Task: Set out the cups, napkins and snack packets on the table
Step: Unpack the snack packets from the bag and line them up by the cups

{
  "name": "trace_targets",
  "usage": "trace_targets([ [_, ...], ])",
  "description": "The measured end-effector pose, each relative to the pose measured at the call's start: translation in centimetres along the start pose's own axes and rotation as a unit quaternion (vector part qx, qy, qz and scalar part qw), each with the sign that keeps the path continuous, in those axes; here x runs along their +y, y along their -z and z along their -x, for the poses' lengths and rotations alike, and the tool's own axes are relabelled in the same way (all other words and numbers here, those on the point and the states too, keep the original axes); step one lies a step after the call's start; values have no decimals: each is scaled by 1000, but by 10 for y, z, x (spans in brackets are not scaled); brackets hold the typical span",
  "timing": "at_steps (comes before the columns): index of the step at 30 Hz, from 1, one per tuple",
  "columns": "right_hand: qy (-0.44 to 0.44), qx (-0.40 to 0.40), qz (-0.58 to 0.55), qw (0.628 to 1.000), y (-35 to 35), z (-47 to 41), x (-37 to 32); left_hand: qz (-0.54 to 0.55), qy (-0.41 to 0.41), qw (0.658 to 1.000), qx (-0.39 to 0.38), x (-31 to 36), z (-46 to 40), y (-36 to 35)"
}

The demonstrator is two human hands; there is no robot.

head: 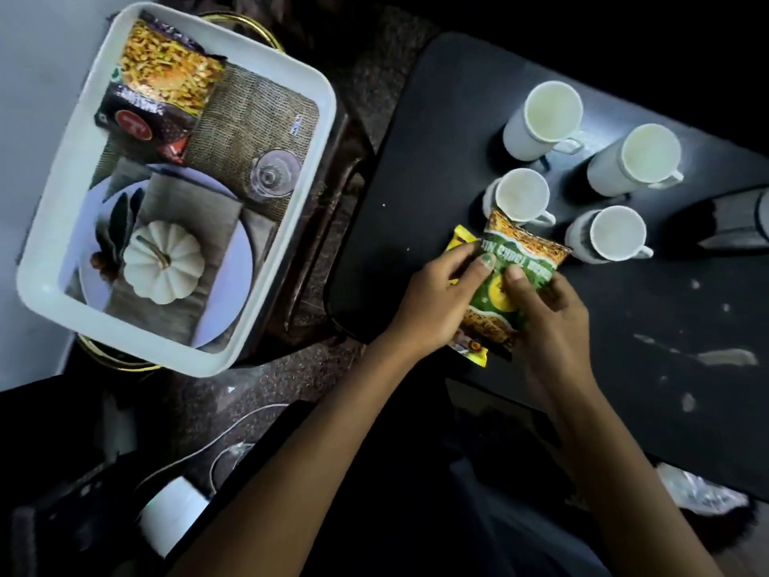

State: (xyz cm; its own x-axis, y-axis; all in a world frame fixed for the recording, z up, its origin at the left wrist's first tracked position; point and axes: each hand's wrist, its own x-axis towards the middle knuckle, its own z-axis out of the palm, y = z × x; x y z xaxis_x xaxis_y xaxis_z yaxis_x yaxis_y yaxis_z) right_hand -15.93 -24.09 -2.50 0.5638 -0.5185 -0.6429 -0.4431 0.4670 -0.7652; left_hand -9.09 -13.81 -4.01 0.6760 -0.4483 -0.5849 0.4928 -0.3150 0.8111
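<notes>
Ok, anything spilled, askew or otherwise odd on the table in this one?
Pale smears and flecks mark the black table at its right side, like dried residue. The four white cups stand upright and look empty. Both hands hold the green snack packet, stacked on a yellow one. Nothing spilled.

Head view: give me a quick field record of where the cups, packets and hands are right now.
table: black table, cups at its far side
cups: four white cups upright, empty, grouped together
packet in hands: green snack packet, low over the table beside the nearest cup
second packet: yellow packet beneath the green one, mostly hidden
left hand: left hand gripping the packets' left edge
right hand: right hand gripping the green packet's right side
tray: white tray left of the table, purple packet lying inside
napkins: none visible on the table
</notes>
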Motion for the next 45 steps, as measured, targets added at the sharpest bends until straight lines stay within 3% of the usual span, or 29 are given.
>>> trace_targets([
  [2, -11, 45, 6, 999, 20, -1, 5, -147, -69, 987, 14, -15, -1, -12],
  [4, -21, 79, 6, 997, 38, -2, 10, -346, -147, 927, 15, -30, -5, -19],
  [6, -29, 99, 6, 995, 52, -4, 16, -483, -176, 857, -38, -47, -12, -21],
  [9, -37, 116, 20, 992, 71, -6, 25, -603, -177, 771, -106, -70, -19, -23],
  [11, -46, 123, 28, 991, 78, -7, 31, -632, -171, 750, -93, -79, -23, -22],
  [18, -45, 107, 62, 991, 89, -18, 52, -615, -123, 778, 22, -89, -20, -29],
  [34, -40, 115, 222, 968, 71, -45, 57, -645, -135, 752, 2, -86, -21, -19],
  [39, -4, 173, 257, 951, 72, -34, 51, -588, -159, 793, 33, -77, -16, -12],
  [42, 52, 216, 296, 929, 66, -21, 46, -498, -215, 834, 106, -66, -8, 0],
  [45, 115, 199, 306, 924, 52, -8, 40, -434, -257, 843, 188, -54, -3, 17],
])
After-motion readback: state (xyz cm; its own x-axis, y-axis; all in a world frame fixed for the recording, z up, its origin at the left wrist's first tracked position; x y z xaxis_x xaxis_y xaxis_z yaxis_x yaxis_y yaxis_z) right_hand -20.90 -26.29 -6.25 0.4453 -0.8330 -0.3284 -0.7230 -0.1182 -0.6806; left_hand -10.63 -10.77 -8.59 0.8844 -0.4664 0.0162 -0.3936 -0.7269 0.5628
